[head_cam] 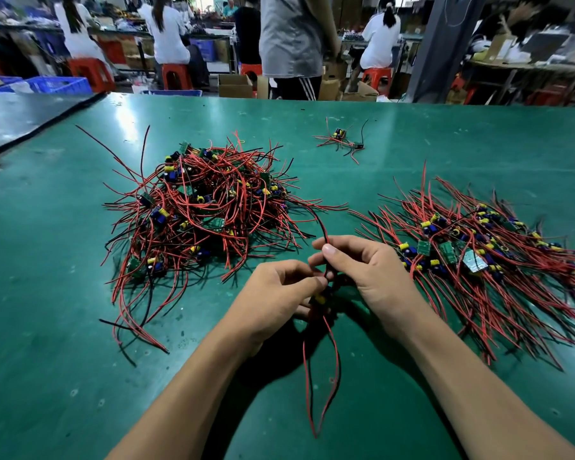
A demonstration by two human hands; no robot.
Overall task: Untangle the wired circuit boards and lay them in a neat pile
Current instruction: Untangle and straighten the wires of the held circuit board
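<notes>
A tangled heap of small circuit boards with red and black wires (206, 214) lies on the green table, left of centre. To the right, a laid-out pile of boards (478, 257) has its wires running roughly parallel. Between them my left hand (279, 293) and my right hand (362, 270) hold one wired board (321, 298) with a yellow part just above the table. My left fingers pinch it at the board. My right thumb and fingers pinch its upper wires (326, 240). Its lower red and black wires (326, 376) hang toward me.
A small separate cluster of boards and wires (341, 141) lies farther back on the green table (63, 343). A dark mat (20, 117) covers the far left corner. Beyond the far edge, a person (289, 44) stands close, others sit on red stools among boxes and crates.
</notes>
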